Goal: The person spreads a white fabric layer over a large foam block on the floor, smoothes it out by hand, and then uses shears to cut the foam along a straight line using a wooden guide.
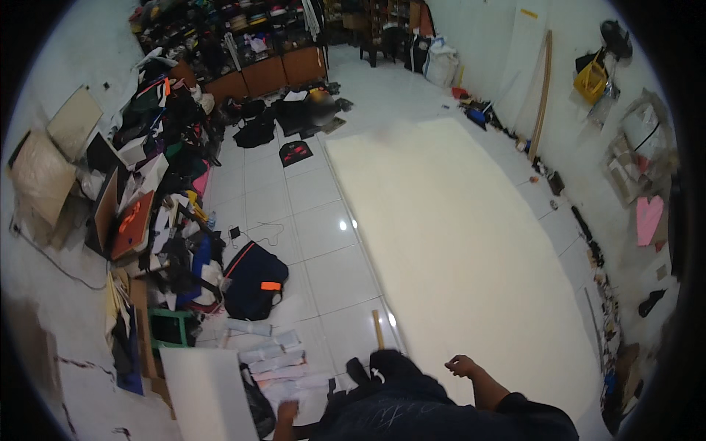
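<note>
The cream sheet point(448, 242), the thing nearest the right hand, covered much of the tiled floor; it lay spread out flat, probably so that its whole surface could be reached without folds. Well to the left of the sheet rose a long heap of clutter point(165, 140), seemingly pushed against the wall to free the floor. Left of the sheet's near end stood a white panel point(202, 393), its footing hidden. A navy bag point(254, 283) with an orange patch sat left of the sheet, perhaps set aside there. Between the white panel and the sheet, pale packets point(278, 358) lay in a loose row, likely kept within the left hand's range. Above the sheet's near end hung the right hand point(461, 366), its fingers loosely curled with a narrow gap and nothing visible in them, apparently relaxed. Well left of the sheet, beside the packets, was the left hand point(287, 411); I could not tell its finger spread or whether it held anything. A slim yellowish strip point(378, 329) rested just left of the sheet, presumably handy there.
</note>
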`<state>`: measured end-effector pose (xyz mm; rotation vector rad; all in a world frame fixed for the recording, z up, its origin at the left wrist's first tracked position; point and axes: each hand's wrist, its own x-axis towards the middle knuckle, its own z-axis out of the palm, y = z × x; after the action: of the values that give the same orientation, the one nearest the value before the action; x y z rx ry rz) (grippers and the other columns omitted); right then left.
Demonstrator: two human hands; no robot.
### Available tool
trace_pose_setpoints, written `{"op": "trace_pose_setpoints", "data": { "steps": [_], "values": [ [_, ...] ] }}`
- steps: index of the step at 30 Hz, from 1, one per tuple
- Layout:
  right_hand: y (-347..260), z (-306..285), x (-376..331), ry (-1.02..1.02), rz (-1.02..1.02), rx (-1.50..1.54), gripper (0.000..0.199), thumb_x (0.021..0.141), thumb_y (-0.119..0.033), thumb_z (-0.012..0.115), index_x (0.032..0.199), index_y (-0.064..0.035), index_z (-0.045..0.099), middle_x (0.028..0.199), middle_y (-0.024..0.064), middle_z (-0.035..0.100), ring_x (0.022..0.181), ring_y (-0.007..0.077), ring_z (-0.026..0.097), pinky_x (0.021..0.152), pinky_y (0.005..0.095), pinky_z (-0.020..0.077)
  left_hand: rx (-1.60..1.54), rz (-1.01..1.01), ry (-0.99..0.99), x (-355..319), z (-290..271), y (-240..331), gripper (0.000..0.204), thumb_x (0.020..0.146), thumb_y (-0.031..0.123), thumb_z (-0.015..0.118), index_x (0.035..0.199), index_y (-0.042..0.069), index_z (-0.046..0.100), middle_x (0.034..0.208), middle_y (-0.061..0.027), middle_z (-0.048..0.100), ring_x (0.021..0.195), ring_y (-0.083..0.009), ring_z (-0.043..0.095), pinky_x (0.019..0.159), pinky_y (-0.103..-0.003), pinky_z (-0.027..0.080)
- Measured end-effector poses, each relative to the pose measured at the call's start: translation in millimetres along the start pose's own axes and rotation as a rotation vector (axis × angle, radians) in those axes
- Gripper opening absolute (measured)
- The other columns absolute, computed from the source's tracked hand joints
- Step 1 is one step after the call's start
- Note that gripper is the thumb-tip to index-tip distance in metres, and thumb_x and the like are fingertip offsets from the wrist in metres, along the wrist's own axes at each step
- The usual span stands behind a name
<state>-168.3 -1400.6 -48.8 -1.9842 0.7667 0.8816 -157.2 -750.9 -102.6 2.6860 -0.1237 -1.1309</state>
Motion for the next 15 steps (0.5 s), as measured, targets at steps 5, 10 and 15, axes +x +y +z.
{"op": "trace_pose_setpoints", "data": {
  "steps": [5, 10, 15],
  "values": [
    [-43.4, -3.8, 66.1, -0.075, 0.355, 0.023, 0.043, 0.084, -0.042, 0.06, 0.09, -0.0003, 0.067, 0.08, 0.01, 0.068, 0.069, 0.0205, 0.065, 0.06, 0.0359, 0.0543, -1.034, -0.041, 0.654, 167.9, -316.1, 74.5, 0.028, 0.089, 0.027, 0.054, 0.09, 0.0, 0.061, 0.074, -0.0043, 0.059, 0.066, -0.0122, 0.054, 0.06, -0.026, 0.043],
    [-158.8, -40.0, 180.2, -0.153, 0.484, 0.072, 0.045, 0.089, -0.042, 0.054, 0.104, -0.0003, 0.063, 0.093, 0.0105, 0.068, 0.08, 0.0228, 0.066, 0.063, 0.0387, 0.0551, -1.086, -0.051, 0.685, 282.0, -436.1, 61.3, 0.017, 0.089, 0.017, 0.053, 0.09, 0.002, 0.062, 0.073, -0.0029, 0.057, 0.063, -0.0104, 0.052, 0.058, -0.025, 0.042],
    [-388.1, -137.9, 368.5, -0.005, 0.037, -0.276, 0.032, 0.083, -0.037, 0.064, 0.088, -0.0045, 0.062, 0.069, 0.0089, 0.062, 0.055, 0.0199, 0.057, 0.05, 0.0342, 0.0472, 0.11, 0.092, 0.308, 340.4, -370.0, -17.8, 0.02, 0.084, 0.025, 0.056, 0.079, 0.006, 0.061, 0.068, -0.0082, 0.059, 0.058, -0.0187, 0.056, 0.051, -0.037, 0.043]
  ]
}}
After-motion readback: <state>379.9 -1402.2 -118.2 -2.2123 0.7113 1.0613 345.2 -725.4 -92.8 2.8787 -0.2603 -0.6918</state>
